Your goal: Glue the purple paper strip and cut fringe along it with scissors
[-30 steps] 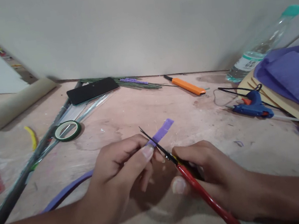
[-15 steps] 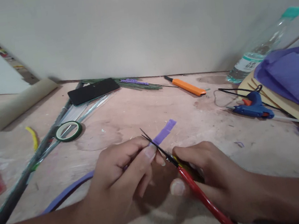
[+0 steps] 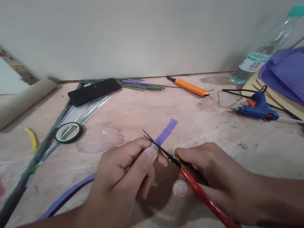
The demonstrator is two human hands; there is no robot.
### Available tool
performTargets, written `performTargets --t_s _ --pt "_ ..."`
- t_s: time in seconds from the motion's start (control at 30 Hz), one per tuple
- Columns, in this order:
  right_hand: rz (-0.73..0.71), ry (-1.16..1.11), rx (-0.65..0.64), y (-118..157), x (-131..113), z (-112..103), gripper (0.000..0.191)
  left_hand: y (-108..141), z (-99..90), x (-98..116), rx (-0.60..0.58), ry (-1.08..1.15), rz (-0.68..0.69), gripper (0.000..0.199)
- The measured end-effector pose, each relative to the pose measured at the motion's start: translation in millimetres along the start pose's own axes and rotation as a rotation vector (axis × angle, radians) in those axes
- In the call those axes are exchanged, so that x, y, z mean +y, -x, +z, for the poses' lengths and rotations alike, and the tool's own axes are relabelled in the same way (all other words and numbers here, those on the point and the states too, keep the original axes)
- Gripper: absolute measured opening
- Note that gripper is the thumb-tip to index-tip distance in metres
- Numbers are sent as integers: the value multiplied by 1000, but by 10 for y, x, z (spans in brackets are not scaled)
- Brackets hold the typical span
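Note:
My left hand (image 3: 128,172) pinches a purple paper strip (image 3: 167,131) between thumb and fingers. One short end of the strip sticks out beyond the fingertips, while the long part trails out at the left and curves down behind my wrist. My right hand (image 3: 215,176) is wrapped round red-handled scissors (image 3: 197,188). Their dark, slightly parted blades lie across the strip, right at my left thumb tip. Whether the blades have cut into the paper I cannot tell.
Behind lie a black phone (image 3: 95,92), green stems (image 3: 148,87) and an orange cutter (image 3: 191,87). Green tape (image 3: 69,133) and a brown roll (image 3: 20,104) are left. A blue glue gun (image 3: 259,108), a bottle (image 3: 258,58) and purple sheets (image 3: 297,77) stand right.
The strip's free end has tilted slightly upward. Hands and scissors have kept nearly the same position.

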State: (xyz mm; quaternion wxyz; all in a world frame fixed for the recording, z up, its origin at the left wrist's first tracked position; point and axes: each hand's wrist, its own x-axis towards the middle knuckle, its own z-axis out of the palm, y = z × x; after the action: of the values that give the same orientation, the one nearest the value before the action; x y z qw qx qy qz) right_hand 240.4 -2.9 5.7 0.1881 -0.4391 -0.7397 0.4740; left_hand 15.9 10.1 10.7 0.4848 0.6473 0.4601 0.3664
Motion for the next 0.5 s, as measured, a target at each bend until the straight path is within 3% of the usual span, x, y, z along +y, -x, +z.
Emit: performTargets --t_s 0.13,0.37,0.5 --pt "25 -124 -41 -4 16 -19 47 9 -7 -14 -18 67 -24 41" --pt "-49 -441 -201 -24 -51 -64 58 17 -66 49 -29 117 -76 41" --pt "-25 -396 -175 -17 -43 -31 52 -23 -46 68 -11 121 -79 41"
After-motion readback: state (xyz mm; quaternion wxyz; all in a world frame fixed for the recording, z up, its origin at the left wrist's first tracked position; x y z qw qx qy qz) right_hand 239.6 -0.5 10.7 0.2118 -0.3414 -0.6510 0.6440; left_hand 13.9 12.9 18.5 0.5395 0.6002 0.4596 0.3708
